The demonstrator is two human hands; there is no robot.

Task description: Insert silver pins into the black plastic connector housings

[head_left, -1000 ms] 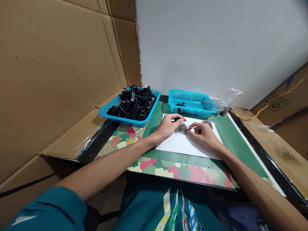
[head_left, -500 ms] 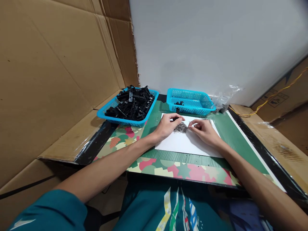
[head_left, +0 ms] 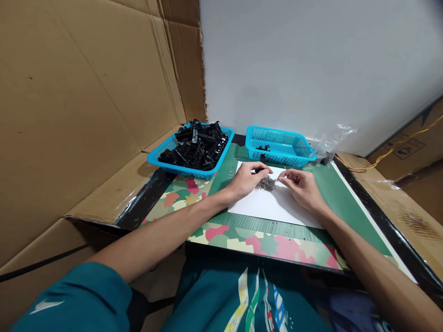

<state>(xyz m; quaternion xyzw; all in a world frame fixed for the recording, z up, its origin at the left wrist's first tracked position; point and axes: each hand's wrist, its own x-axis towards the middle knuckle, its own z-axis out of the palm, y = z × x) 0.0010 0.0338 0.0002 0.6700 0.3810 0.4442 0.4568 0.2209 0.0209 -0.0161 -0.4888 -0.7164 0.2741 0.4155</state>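
A pile of tiny metal pieces [head_left: 266,183] lies on a white sheet [head_left: 252,205] over the green board. My left hand [head_left: 247,180] is at the pile's left edge, thumb and fingers curled together; whatever they hold is too small or hidden to make out. To the right of the pile, my right hand [head_left: 302,186] pinches a thin metal piece [head_left: 285,170] between thumb and fingers, slightly above the sheet.
A blue basket [head_left: 187,173] heaped with black plastic parts [head_left: 199,145] stands at the back left. Another blue basket [head_left: 301,161] holding a few black parts is behind the sheet, with a clear plastic bag [head_left: 325,145] beside it. Cardboard [head_left: 104,92] rises on the left.
The whole view has shifted, so things appear slightly further right. My right hand's fingers have moved a little away from the pile, and a thin piece now shows at them.
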